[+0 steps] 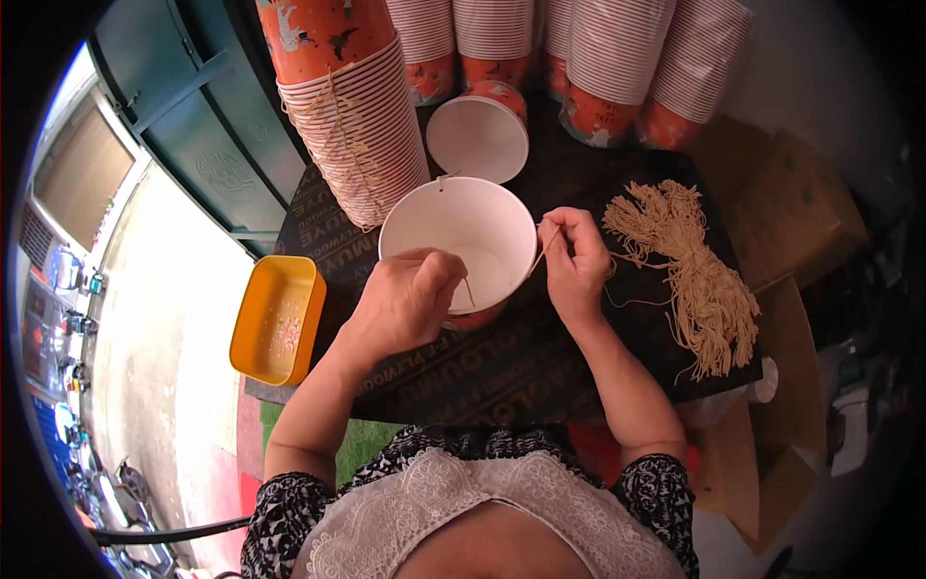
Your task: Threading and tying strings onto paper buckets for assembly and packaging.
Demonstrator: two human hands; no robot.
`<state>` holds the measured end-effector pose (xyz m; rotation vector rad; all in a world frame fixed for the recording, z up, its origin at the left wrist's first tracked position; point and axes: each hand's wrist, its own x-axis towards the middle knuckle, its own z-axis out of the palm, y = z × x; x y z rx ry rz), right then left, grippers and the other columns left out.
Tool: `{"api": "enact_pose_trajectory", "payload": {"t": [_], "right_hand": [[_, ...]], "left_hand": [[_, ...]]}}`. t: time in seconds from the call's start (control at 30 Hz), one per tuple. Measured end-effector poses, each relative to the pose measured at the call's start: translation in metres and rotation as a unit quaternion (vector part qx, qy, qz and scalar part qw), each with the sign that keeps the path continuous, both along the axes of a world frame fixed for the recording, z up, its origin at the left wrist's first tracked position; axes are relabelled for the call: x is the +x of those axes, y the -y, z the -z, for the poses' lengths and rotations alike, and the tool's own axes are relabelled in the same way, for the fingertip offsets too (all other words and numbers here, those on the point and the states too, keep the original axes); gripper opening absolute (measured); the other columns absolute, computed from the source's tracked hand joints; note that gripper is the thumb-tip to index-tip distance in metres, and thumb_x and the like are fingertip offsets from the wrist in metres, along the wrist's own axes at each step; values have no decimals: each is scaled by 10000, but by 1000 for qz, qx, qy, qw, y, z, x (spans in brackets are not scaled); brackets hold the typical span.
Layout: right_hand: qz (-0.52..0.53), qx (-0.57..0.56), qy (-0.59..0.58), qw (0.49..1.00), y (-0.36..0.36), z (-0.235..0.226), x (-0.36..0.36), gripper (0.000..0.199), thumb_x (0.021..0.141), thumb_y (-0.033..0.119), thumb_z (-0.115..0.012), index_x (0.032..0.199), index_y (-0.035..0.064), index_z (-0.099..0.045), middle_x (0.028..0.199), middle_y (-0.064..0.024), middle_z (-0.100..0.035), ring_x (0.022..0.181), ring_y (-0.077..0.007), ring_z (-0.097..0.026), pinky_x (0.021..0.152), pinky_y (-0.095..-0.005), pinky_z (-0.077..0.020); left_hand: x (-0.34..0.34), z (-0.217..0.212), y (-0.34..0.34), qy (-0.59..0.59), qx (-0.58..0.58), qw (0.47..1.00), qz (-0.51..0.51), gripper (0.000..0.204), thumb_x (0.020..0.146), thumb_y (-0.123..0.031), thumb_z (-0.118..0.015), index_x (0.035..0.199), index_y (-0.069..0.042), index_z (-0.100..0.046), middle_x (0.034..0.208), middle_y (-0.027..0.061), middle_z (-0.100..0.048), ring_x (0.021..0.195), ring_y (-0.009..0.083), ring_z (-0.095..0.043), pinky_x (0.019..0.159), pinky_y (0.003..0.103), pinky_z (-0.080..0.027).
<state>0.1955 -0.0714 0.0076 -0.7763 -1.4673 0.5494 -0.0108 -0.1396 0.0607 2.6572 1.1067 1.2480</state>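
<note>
A paper bucket (pixel 424 214), white inside and orange outside, stands mouth up near the middle of the table. My left hand (pixel 410 297) is closed in a pinch over its near-left rim, with a short end of tan string (pixel 470 289) hanging from the fingers over the opening. Beside the right rim, my right hand (pixel 577 265) pinches a length of the same string, which slants down to the bucket's edge. A small hole with a bit of string shows at the far rim. Whether both ends belong to one piece, I cannot tell.
Right of the bucket lies a tied bundle of tan strings (pixel 690 256). A yellow tub (pixel 249 323) with small pale bits sits at the left edge. Behind stand a tall bucket stack (pixel 352 145) draped with strings, another white bucket (pixel 477 140), and several wrapped stacks (pixel 617 58).
</note>
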Motion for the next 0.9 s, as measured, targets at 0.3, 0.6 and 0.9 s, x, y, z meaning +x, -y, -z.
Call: {"api": "enact_pose_trajectory", "payload": {"t": [0.3,0.6,0.9], "right_hand": [[-82,75,-33,993,18,-14,-2,54,967,8,-515,995,-30,-541,947,-122,-690,835,-125,-632,795,-253,-514],[-196,-165,-79,963,21,-3,-12,144,978,108,-509,923,-9,-571,841,-80,-697,716,-90,-623,659,-223,-496],[-150,-153,-20,977,7,21,-7,123,900,38,-521,852,-21,-619,839,-55,-655,759,-102,-587,669,-237,-443]], "left_hand": [[-7,-6,1,-18,0,999,33,214,751,93,-603,900,-27,-508,798,148,-625,673,362,-630,599,404,-520],[3,-39,-7,-74,-7,996,-58,141,792,34,-589,889,-37,-515,733,138,-602,711,368,-624,742,404,-515],[21,-15,-28,-163,15,986,-19,139,756,-41,-588,818,-23,-465,633,101,-534,679,326,-617,1009,539,-383]]}}
